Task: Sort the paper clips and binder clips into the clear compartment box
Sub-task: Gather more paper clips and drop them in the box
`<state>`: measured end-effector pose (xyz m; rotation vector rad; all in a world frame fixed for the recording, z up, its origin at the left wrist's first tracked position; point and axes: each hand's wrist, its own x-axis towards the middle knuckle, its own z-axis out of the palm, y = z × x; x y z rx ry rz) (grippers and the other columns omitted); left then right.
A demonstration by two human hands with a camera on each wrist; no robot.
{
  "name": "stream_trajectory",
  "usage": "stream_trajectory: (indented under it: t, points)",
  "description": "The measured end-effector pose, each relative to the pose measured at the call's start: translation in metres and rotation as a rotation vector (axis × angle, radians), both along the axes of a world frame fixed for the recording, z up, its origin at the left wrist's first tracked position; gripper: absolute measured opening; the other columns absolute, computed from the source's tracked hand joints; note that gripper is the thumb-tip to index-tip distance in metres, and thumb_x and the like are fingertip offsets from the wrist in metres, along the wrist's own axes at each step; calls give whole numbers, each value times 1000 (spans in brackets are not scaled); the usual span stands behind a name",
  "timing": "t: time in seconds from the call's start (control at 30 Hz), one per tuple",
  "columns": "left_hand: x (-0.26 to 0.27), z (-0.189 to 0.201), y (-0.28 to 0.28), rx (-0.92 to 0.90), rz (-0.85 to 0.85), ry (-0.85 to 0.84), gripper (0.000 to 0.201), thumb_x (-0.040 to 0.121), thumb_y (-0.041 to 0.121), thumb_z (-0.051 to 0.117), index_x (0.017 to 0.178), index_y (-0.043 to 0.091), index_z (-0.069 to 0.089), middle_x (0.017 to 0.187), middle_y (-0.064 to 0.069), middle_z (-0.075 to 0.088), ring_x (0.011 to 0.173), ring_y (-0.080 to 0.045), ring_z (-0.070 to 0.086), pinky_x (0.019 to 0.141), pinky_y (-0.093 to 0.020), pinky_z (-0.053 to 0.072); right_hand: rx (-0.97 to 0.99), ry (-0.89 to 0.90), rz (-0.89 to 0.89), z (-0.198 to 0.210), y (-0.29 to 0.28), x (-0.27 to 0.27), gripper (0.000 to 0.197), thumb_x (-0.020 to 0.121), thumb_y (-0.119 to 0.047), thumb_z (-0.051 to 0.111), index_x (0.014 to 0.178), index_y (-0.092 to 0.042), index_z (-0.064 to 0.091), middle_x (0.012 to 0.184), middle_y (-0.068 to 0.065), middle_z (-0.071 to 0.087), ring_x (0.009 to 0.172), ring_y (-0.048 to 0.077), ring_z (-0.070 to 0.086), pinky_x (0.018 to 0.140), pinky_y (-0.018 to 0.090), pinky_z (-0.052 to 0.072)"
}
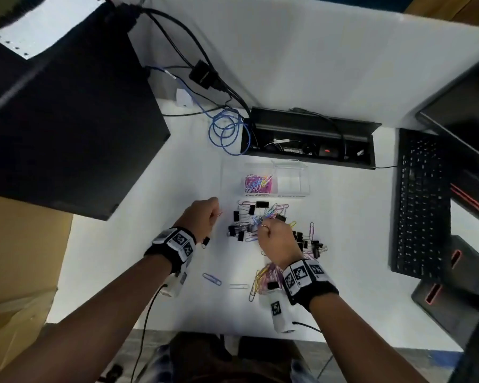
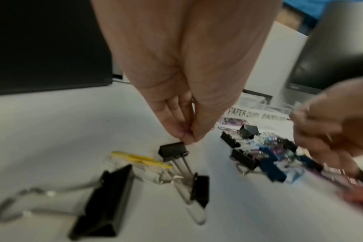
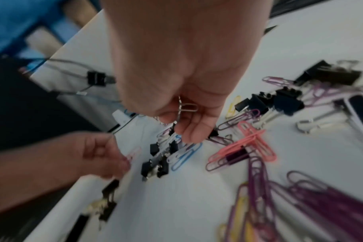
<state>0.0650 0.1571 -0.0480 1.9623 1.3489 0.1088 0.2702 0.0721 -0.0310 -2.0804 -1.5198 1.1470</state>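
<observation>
The clear compartment box (image 1: 304, 186) stands at the back of the white desk, with coloured paper clips (image 1: 257, 183) in its left cell; its label (image 2: 243, 113) reads "paper clips". A mixed pile of paper clips and black binder clips (image 1: 249, 219) lies in front of it. My left hand (image 1: 216, 214) is left of the pile and pinches a pink paper clip (image 3: 133, 153), just above a black binder clip (image 2: 172, 150). Over the pile, my right hand (image 1: 266, 225) has its fingers curled round a binder clip (image 3: 186, 107) by its wire handle.
A black computer case (image 1: 67, 120) fills the left. An open cable tray (image 1: 307, 139) and a blue cable (image 1: 224, 131) lie behind the box. A keyboard (image 1: 421, 203) is on the right. More clips (image 1: 310, 244) (image 1: 263, 280) and a blue paper clip (image 1: 212, 279) lie near my right wrist.
</observation>
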Motion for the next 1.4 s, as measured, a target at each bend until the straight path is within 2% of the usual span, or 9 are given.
stream_trajectory:
  t: [0.17, 0.3, 0.4, 0.53, 0.77, 0.93, 1.03, 1.17, 1.4]
  points:
    - [9, 3, -1, -155, 166, -188, 36, 91, 1, 47, 123, 15, 58, 96, -1, 63, 85, -18, 61, 82, -27, 48, 86, -152, 238, -11, -8, 8, 23, 87, -13, 43, 93, -6, 63, 88, 11, 62, 82, 27, 54, 72, 33, 46]
    - [35, 11, -2, -342, 349, -255, 16, 96, 10, 40, 92, 3, 54, 79, -3, 54, 70, -19, 50, 61, -24, 40, 51, -335, 390, -24, -8, 12, 40, 84, -27, 52, 121, -15, 55, 108, 7, 59, 95, 28, 51, 82, 38, 45]
    - [55, 13, 2, -362, 386, -287, 27, 92, 23, 43, 84, -2, 48, 74, -4, 49, 71, -18, 42, 64, -29, 37, 127, -379, 419, -24, -4, 14, 24, 86, -23, 63, 109, -16, 62, 102, 5, 61, 91, 27, 53, 77, 38, 49]
    - [72, 15, 8, -432, 380, -277, 31, 76, 41, 41, 72, 10, 44, 70, -1, 47, 67, -18, 42, 66, -34, 37, 125, -368, 440, -26, -3, 16, 23, 89, -24, 59, 110, -15, 61, 103, 7, 61, 92, 27, 53, 78, 37, 47]
    - [66, 9, 17, -570, 498, -438, 15, 74, 4, 46, 61, 10, 52, 68, -10, 64, 58, -20, 58, 48, -23, 36, 6, -113, 377, -15, -7, 24, 24, 96, -10, 41, 119, -5, 49, 118, 12, 46, 106, 26, 41, 96, 37, 38]
    - [61, 11, 20, -648, 600, -482, 19, 66, -1, 38, 57, 7, 53, 49, -5, 52, 42, -16, 40, 42, -19, 26, -102, 76, 205, -20, -3, 26, 16, 95, -5, 40, 108, -12, 45, 106, 10, 52, 100, 24, 52, 85, 41, 50]
    - [63, 11, 12, -494, 399, -308, 8, 72, 22, 55, 64, 19, 56, 48, 10, 53, 43, -5, 44, 48, -23, 35, -152, 189, 95, -18, 0, 31, 31, 88, 8, 39, 105, -17, 46, 89, 5, 57, 78, 13, 57, 62, 24, 47]
    - [67, 8, -9, -93, -54, 157, 15, 87, 38, 54, 94, 26, 58, 85, 4, 67, 75, -17, 63, 64, -28, 49, -144, 132, 53, -12, 0, 37, 27, 94, 2, 37, 107, -18, 49, 84, 7, 60, 67, 15, 52, 54, 17, 40]
    - [67, -3, -15, -37, -135, 279, 18, 94, 29, 48, 105, 15, 54, 108, -9, 62, 97, -31, 61, 78, -39, 49, -137, 203, -16, -3, -1, 32, 23, 97, -4, 35, 106, -10, 55, 79, 4, 56, 55, 9, 44, 49, 14, 34]
